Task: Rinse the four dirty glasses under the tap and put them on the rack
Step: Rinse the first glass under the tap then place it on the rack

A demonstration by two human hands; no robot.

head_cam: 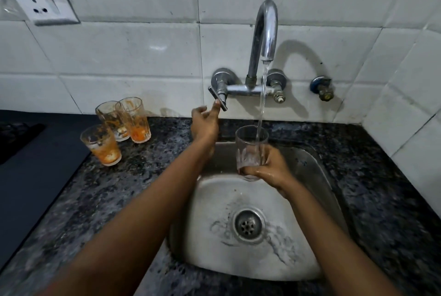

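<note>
Here the counter (124, 190) is dark speckled granite, wet in patches, set against a wall of white tiles (133, 52) with grey grout. A steel sink (317, 176) is sunk into it, its drain (249, 224) near the middle of the basin. A dark mat (35, 164) lies on the far left of the counter, and a white socket plate (41, 2) sits on the wall above. One curved chrome tap (265, 30) runs from a wall mixer, a stream of water (262, 95) falling from its spout. A small separate valve (322, 88) stands to the right on the tiles.

Four glasses show in all. Three dirty glasses (119, 128), smeared orange inside, stand upright in a close cluster on the counter left of the sink. One clear glass (250, 147) is held upright over the sink, the water falling into it. The right hand (269, 167) has its grip wrapped around the lower part of that glass. The left hand (205, 121) is loose-fingered, grasping nothing, one fingertip touching the mixer's left lever (217, 98).
</note>
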